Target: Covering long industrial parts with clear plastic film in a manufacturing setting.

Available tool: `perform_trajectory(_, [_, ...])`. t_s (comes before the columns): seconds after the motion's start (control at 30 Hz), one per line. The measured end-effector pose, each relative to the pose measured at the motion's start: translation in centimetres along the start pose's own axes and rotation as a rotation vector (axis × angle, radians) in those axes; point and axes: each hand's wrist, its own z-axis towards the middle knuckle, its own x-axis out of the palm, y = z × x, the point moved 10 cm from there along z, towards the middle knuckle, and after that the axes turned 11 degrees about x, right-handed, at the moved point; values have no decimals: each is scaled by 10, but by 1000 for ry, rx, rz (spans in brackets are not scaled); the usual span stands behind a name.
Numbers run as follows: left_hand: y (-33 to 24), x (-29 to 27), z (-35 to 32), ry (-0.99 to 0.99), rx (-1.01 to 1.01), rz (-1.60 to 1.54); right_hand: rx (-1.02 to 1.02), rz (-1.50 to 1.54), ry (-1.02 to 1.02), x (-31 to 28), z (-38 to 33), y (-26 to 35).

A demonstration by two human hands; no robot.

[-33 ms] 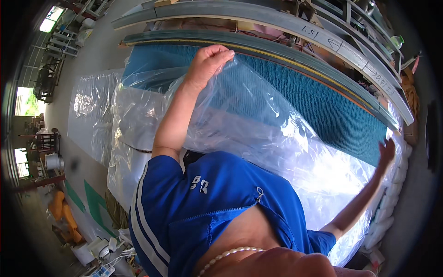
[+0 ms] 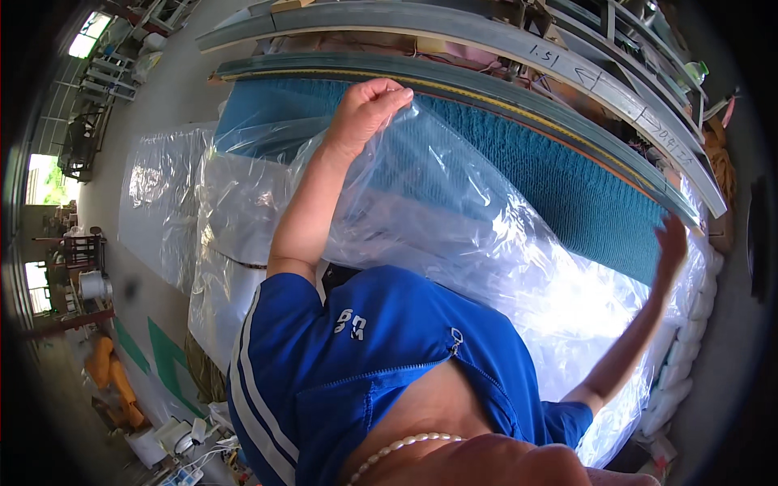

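Observation:
My left hand (image 2: 366, 117) is closed in a pinch on the edge of a clear plastic sheet (image 2: 462, 174), lifting it near the far side of the work surface. The sheet is creased and shiny, and it drapes back toward my body. Beneath and beyond it lies a ribbed teal fabric (image 2: 600, 219). At the right end of this fabric, my right hand (image 2: 671, 243) hovers with its fingers stretched out. It is slightly blurred and holds nothing that I can see.
A long dark rail with a yellow strip (image 2: 486, 87) borders the fabric's far edge. Behind it runs a grey metal beam (image 2: 454, 32) with handwriting. More plastic (image 2: 162, 186) spreads to the left over the grey floor. White bundled material (image 2: 685, 348) hangs at the right.
My right hand has moved a little away from my body and to the left. The left hand keeps its pinch on the plastic sheet in the same place.

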Motion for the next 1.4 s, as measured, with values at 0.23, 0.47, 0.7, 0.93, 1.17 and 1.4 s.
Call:
perform_trajectory(0.23, [-9, 7, -5, 84, 85, 131, -152, 146, 904, 335, -113, 240])
perform_trajectory(0.47, [-46, -207, -22, -429, 261, 1223, -273, 92, 548, 354, -91, 240])
perform_trajectory(0.7, [28, -342, -66, -542, 97, 1532, -98, -84, 658, 290, -90, 166])
perform_trajectory(0.93, [9, -258, -76, -383, 71, 1683, -39, -529, 238, 35, -3, -3])
perform_trajectory(1.17, [15, -252, -46, -388, 3, 1710, -122, -796, 24, -12, 3, -33])
perform_trajectory(1.4, [-12, -244, -43, -467, 334, 1403, -166, -373, -259, 20, 33, -65])
